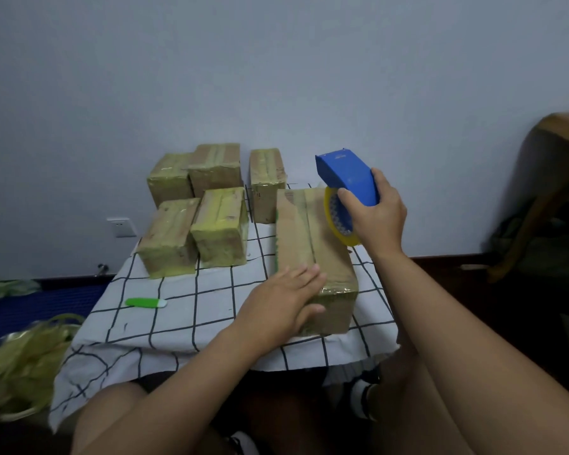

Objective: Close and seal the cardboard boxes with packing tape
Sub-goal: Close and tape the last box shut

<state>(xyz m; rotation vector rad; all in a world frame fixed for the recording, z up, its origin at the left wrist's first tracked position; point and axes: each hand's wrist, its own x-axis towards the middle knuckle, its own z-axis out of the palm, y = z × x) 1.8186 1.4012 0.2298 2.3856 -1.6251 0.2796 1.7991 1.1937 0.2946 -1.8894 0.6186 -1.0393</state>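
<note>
Knees sit under the desk's [178,336] near edge at 6 o'clock; bare checked cloth lies open around a green cutter [145,302] at 9 o'clock. Five taped boxes [194,231] crowd 11 o'clock. Left hand [286,300] lies flat, fingers straight, on the closed cardboard box [312,254] at centre. Right hand [375,213] grips the blue tape dispenser [349,178] over its far end at 1 o'clock

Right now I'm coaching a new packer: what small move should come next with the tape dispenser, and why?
Probably lower the blue tape dispenser onto the far end of the box at its centre seam. The right hand holds it above the box, not yet touching. The seam looks untaped along the top, and the left hand already presses the near end down.
</note>
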